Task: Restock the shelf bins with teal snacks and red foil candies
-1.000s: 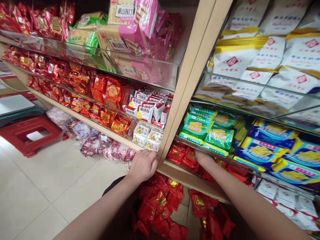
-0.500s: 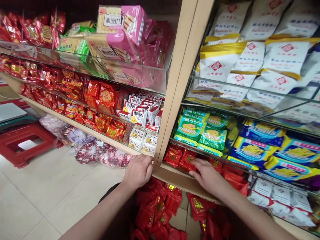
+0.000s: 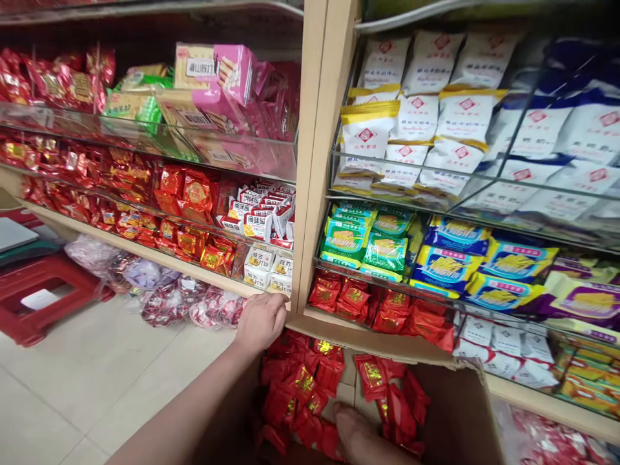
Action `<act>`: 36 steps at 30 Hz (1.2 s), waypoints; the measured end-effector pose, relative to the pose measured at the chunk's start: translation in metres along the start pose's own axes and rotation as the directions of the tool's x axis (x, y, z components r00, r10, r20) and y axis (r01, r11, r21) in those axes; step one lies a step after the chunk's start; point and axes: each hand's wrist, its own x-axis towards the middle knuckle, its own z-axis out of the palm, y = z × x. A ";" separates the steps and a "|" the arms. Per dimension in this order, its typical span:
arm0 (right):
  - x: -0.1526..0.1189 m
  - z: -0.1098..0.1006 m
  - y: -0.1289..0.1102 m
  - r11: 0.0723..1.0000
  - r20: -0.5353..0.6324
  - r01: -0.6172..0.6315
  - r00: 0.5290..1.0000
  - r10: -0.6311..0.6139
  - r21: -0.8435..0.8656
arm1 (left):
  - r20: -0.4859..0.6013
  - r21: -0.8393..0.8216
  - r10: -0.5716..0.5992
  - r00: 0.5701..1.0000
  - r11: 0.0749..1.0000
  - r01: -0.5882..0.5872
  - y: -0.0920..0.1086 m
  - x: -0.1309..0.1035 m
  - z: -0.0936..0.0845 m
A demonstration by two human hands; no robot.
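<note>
My left hand [image 3: 261,321] is closed at the far left corner of an open cardboard box [image 3: 465,400], in front of the shelf post; the fingertips are hidden. Inside the box lie red packets [image 3: 303,387] with gold print, in heaps on both sides of a bare patch of bottom. Between those heaps my right hand [image 3: 356,433] reaches down, blurred, its fingers not clearly visible. Similar red packets [image 3: 353,297] stand in the low shelf compartment just beyond the box.
Glass-fronted shelves hold green packets [image 3: 343,240], blue-and-yellow packets [image 3: 448,266], white packets [image 3: 409,119] and pink cracker packs [image 3: 237,71]. A wooden post [image 3: 312,161] divides them. On the floor at left are bagged goods [image 3: 167,300] and a red stool [image 3: 53,284].
My right hand has moved from the red packets on the low shelf down into the box. The left hand stays at the box corner. The view has turned to the right.
</note>
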 end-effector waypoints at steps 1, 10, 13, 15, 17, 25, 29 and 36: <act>-0.001 0.001 -0.001 0.999 0.026 -0.021 0.999 0.021 -0.031 | -0.003 0.002 0.000 1.000 1.000 0.000 0.000 0.000 0.000; -0.041 -0.078 -0.022 0.998 -0.068 0.047 0.996 -0.051 -0.052 | -0.149 -0.387 0.040 0.988 0.917 -0.095 0.009 -0.006 -0.013; -0.063 -0.112 -0.030 0.863 -0.114 0.262 0.965 -0.236 0.432 | -0.087 -0.631 0.057 0.995 0.769 -0.099 0.043 -0.022 -0.024; -0.074 -0.124 -0.037 0.700 -0.132 0.317 0.943 -0.306 0.640 | 0.124 -0.763 0.070 0.990 0.644 0.050 0.067 -0.033 -0.027; -0.080 -0.127 -0.043 0.602 -0.154 0.329 0.934 -0.323 0.728 | 0.346 -0.831 0.127 0.930 0.501 0.241 0.086 -0.040 -0.024; -0.081 -0.108 -0.032 0.713 -0.501 0.474 0.843 -0.197 0.516 | 0.566 -0.812 0.086 0.820 -0.113 0.572 0.106 -0.047 -0.017; -0.084 -0.105 -0.026 0.768 -0.671 0.613 0.650 -0.357 0.186 | 0.696 -0.595 0.182 0.695 -0.396 0.699 0.115 -0.051 -0.024; -0.086 -0.096 -0.031 0.597 -0.634 0.458 0.765 0.112 0.658 | 0.497 -0.799 0.016 0.867 -0.381 0.465 0.124 -0.055 -0.015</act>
